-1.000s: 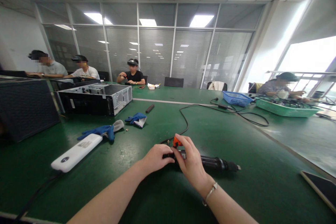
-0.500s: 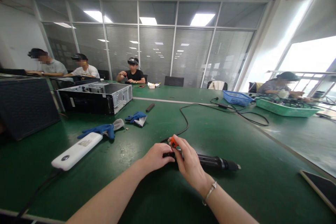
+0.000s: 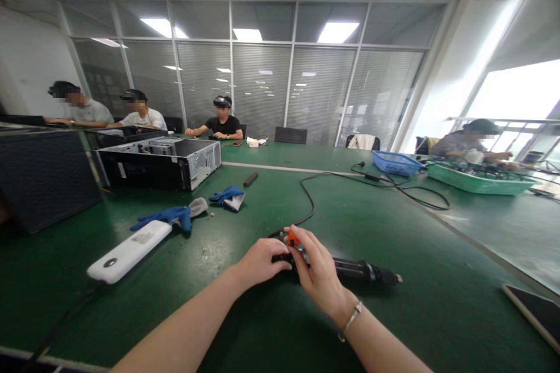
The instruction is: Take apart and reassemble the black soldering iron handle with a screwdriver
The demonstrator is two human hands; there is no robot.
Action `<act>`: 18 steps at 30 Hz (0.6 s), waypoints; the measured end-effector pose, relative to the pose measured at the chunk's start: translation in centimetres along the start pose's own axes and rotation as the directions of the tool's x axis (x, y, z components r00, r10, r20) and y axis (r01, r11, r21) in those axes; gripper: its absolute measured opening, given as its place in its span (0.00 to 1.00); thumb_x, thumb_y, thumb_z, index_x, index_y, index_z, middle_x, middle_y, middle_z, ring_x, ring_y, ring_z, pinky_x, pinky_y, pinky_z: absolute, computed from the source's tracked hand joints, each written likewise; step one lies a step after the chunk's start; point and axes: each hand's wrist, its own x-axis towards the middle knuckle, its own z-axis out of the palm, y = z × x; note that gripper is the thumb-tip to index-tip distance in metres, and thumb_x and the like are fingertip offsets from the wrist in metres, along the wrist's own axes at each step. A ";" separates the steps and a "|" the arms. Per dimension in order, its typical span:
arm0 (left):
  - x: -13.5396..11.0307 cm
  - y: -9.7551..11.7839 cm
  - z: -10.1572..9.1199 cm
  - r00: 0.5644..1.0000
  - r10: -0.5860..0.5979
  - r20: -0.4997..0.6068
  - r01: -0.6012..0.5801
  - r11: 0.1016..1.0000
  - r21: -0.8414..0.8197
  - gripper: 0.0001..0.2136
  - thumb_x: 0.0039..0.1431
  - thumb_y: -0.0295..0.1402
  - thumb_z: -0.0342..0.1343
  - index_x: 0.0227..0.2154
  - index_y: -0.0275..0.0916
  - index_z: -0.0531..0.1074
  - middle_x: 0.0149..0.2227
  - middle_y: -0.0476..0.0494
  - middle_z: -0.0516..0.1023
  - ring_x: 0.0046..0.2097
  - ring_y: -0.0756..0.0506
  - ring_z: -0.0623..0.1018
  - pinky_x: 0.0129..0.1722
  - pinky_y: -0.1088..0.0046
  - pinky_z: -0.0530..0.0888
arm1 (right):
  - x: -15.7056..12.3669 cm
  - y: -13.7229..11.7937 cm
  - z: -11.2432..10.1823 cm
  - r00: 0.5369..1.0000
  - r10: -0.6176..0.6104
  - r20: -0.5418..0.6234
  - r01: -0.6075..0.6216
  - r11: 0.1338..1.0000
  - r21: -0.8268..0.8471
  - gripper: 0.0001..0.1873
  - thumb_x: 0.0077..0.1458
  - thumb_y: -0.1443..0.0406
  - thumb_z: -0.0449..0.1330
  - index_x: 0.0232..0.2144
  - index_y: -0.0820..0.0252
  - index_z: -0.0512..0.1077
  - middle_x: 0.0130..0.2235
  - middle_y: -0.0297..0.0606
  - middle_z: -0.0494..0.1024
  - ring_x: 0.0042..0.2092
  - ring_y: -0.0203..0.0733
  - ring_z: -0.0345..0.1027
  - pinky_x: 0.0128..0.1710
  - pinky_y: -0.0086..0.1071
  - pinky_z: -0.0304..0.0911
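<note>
A black electric screwdriver [image 3: 359, 271] lies on the green table [image 3: 280, 204], its tip pointing right and its black cable [image 3: 311, 204] running away from me. My left hand [image 3: 260, 260] is closed on the tool's rear end. My right hand [image 3: 315, 271] grips the tool's body, and its fingers pinch a small orange part [image 3: 291, 238] at the cable end. A bracelet circles my right wrist.
A white power strip [image 3: 126, 250] and blue gloves [image 3: 175, 215] lie to the left, with an open computer case [image 3: 160, 162] behind. A phone [image 3: 531, 312] rests near the right edge. Blue [image 3: 394, 163] and green [image 3: 476, 182] baskets stand far right. Several people sit around the table.
My right fingers have shifted slightly on the orange part, which now shows less. The screwdriver and my left hand stay where they were.
</note>
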 end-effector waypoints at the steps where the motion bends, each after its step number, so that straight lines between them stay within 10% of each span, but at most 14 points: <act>1: 0.0 0.0 0.0 1.000 -0.002 0.001 0.002 1.000 0.003 0.03 0.56 0.30 0.62 0.33 0.36 0.78 0.36 0.46 0.80 0.39 0.46 0.78 0.43 0.74 0.71 | 0.0 0.0 0.0 1.000 0.000 -0.016 0.000 1.000 0.006 0.32 0.62 0.74 0.51 0.64 0.50 0.52 0.55 0.45 0.71 0.55 0.43 0.68 0.52 0.41 0.69; 9: 0.0 0.5 -0.3 1.000 -0.005 0.018 0.005 1.000 0.023 0.08 0.56 0.31 0.63 0.39 0.37 0.78 0.41 0.44 0.81 0.43 0.45 0.78 0.47 0.73 0.72 | 0.3 -1.0 -1.5 0.979 0.009 -0.203 -0.008 1.000 0.007 0.35 0.59 0.74 0.55 0.64 0.49 0.52 0.52 0.44 0.73 0.50 0.44 0.71 0.48 0.41 0.71; 14: -0.2 0.4 -0.2 0.999 -0.043 -0.010 0.043 0.999 0.008 0.05 0.58 0.29 0.59 0.36 0.36 0.78 0.38 0.45 0.81 0.40 0.46 0.79 0.44 0.74 0.73 | 1.1 -1.7 -2.7 0.985 0.040 0.166 -0.048 0.998 0.042 0.24 0.61 0.70 0.55 0.59 0.52 0.62 0.48 0.43 0.75 0.47 0.42 0.71 0.46 0.37 0.70; 18: -0.2 -0.3 0.1 0.999 0.014 0.052 -0.015 1.000 0.018 0.11 0.57 0.29 0.59 0.43 0.35 0.77 0.42 0.42 0.81 0.44 0.45 0.79 0.46 0.73 0.73 | 0.6 -2.5 -3.3 0.858 -0.004 0.514 -0.055 0.993 0.100 0.23 0.61 0.69 0.55 0.57 0.53 0.64 0.51 0.41 0.75 0.50 0.42 0.70 0.51 0.35 0.67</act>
